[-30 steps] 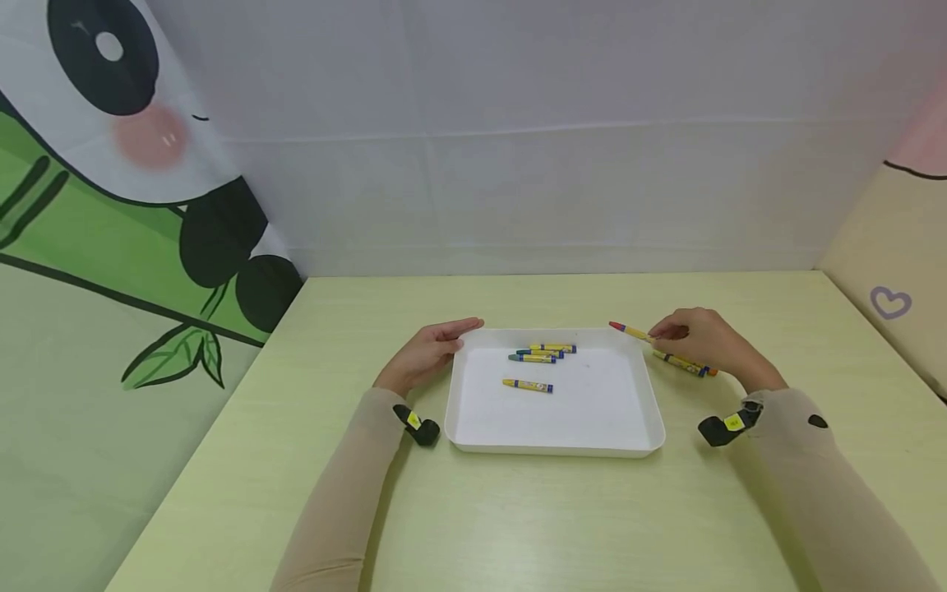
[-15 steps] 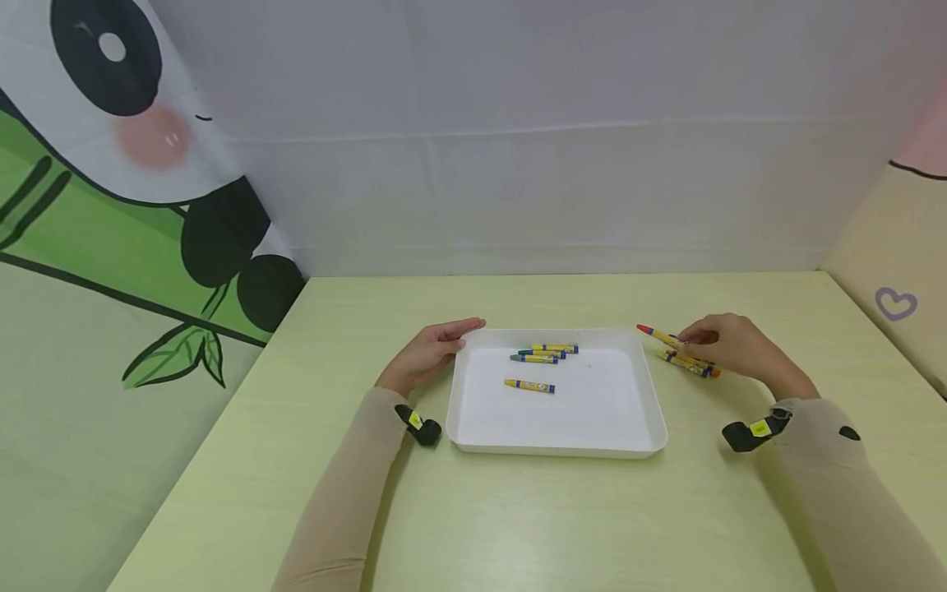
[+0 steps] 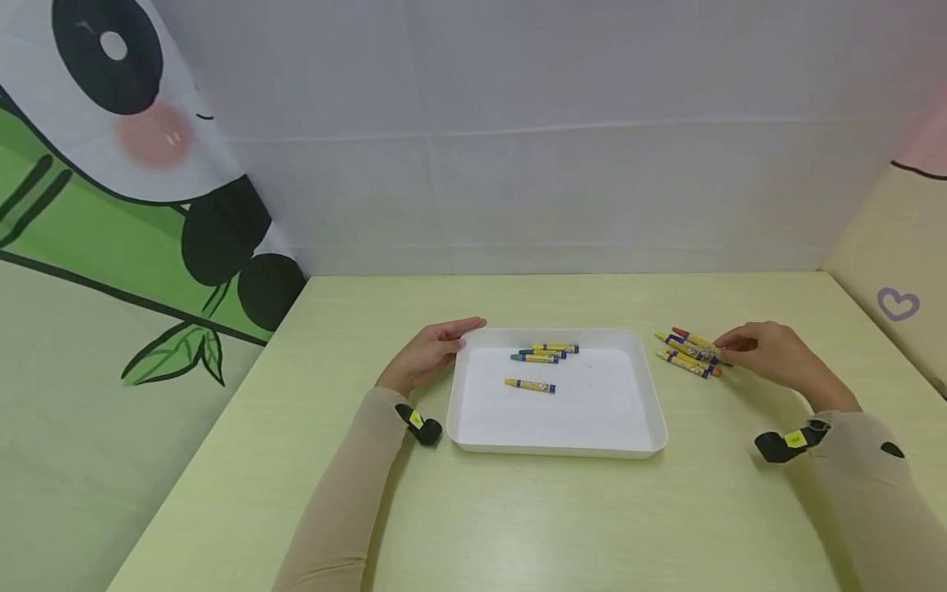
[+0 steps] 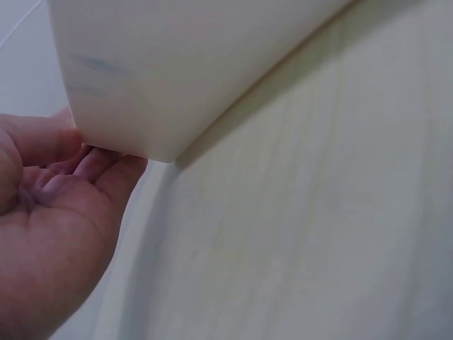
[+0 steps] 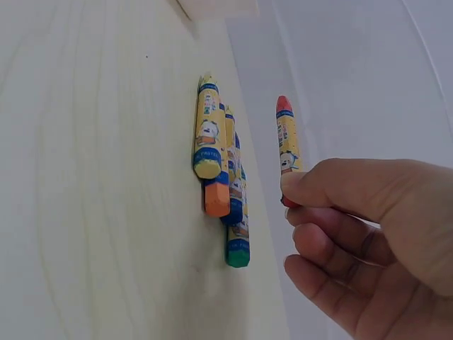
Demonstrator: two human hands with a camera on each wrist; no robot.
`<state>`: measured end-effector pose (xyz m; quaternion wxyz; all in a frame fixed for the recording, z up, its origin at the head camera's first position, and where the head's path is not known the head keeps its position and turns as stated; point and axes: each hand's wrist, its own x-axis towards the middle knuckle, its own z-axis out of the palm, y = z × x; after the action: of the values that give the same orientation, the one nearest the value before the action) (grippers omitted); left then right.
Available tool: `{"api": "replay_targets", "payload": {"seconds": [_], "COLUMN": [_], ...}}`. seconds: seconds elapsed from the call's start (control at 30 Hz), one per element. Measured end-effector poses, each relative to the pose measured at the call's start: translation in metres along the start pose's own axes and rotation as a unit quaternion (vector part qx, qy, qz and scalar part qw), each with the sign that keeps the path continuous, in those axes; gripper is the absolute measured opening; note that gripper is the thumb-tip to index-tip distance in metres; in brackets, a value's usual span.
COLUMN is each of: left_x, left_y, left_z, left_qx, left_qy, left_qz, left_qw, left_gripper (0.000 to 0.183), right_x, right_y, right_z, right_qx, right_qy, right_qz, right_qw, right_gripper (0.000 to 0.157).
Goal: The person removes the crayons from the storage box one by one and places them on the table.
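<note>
head view: the left hand (image 3: 422, 355) grips the white tray (image 3: 577, 423) at one far corner; right of it, the right hand (image 3: 771, 355) pinches a red crayon (image 3: 694, 338). left wrist view: the thumb (image 4: 48, 142) touches the tray wall. right wrist view: the crayon pile (image 5: 231, 152) lies nearby.

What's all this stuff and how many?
Table: 1, pale yellow-green, front
Tray: 1, white, on table
Crayons: 4, yellow wrappers, in the tray
Crayon heap: at least 4, yellow wrappers, right of tray
Red crayon: 1, yellow wrapper, by the heap
Back sheet: 1, grey, behind the table
Cartoon sheet: 1, green and white, left
Heart panel: 1, beige, right
Wrist cameras: 2, black, one per wrist
Sleeves: 2, beige, both arms
Left hand: 1, at the tray's corner
Right hand: 1, pinching the red crayon
</note>
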<state>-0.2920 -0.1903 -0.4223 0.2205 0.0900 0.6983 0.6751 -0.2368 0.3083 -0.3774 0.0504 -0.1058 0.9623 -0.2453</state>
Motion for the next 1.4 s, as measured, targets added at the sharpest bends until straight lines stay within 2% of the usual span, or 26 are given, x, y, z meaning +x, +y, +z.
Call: {"api": "replay_targets", "payload": {"seconds": [0.53, 1.07, 1.4], "left_x": [-0.002, -0.004, -0.005], "left_y": [0.004, 0.006, 0.006], "left_z": [0.002, 0.002, 0.001], "left_qx": [-0.002, -0.002, -0.002], "left_qy": [0.004, -0.001, -0.002], "left_qz": [-0.007, -0.006, -0.007], "left_qw": [1.0, 1.0, 1.0], "left_gripper": [0.047, 0.047, 0.047], "right_x": [-0.01, -0.015, -0.013], "right_y": [0.021, 0.026, 0.03], "right_z": [-0.009, -0.012, -0.009], "right_qx": [-0.02, -0.016, -0.008], "right_qy": [0.003, -0.009, -0.033], "right_qz": [0.002, 0.029, 0.054], "right_qw": [1.0, 0.999, 0.998], "right_gripper": [0.031, 0.033, 0.035]}}
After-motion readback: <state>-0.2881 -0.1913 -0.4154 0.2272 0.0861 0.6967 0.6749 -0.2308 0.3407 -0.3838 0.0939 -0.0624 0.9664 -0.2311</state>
